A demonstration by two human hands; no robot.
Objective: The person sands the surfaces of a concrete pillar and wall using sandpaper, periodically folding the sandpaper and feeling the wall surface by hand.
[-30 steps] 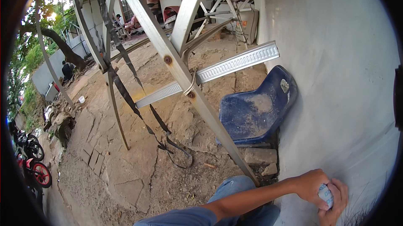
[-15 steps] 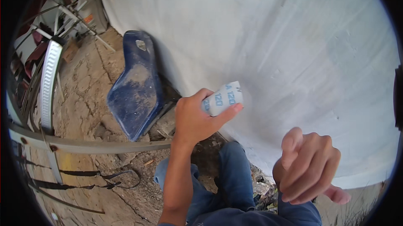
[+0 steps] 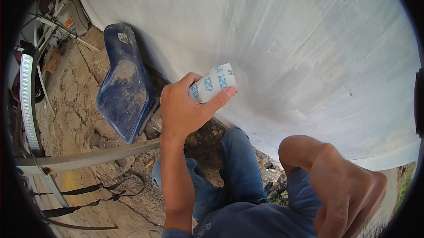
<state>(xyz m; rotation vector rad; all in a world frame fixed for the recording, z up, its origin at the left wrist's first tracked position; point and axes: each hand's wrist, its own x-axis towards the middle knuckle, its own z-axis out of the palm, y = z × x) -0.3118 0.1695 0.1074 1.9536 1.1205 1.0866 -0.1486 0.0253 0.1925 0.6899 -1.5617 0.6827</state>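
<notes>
A folded sheet of sandpaper (image 3: pixel 213 84), pale backing outward with blue print, is gripped in my left hand (image 3: pixel 181 105). The thumb lies across its near side and the fingers curl behind it. Its far end is close to a grey-white smeared wall surface (image 3: pixel 291 43); whether it touches, I cannot tell. At the lower right, my right hand (image 3: pixel 349 189) is raised close to the camera with its back showing. Its fingers bend downward and their tips are out of sight. Nothing shows in that hand.
A dusty blue motorcycle seat (image 3: pixel 126 79) leans by the wall's foot, left of my left hand. A metal rail (image 3: pixel 97 155) crosses the lower left, with dark straps (image 3: pixel 84 190) below it. Metal frame pieces (image 3: pixel 31 101) stand at the far left, on cracked ground.
My right hand has moved down and nearer the camera, its fingers now bent downward. The view has shifted, so my left hand with the sandpaper appears farther left and higher.
</notes>
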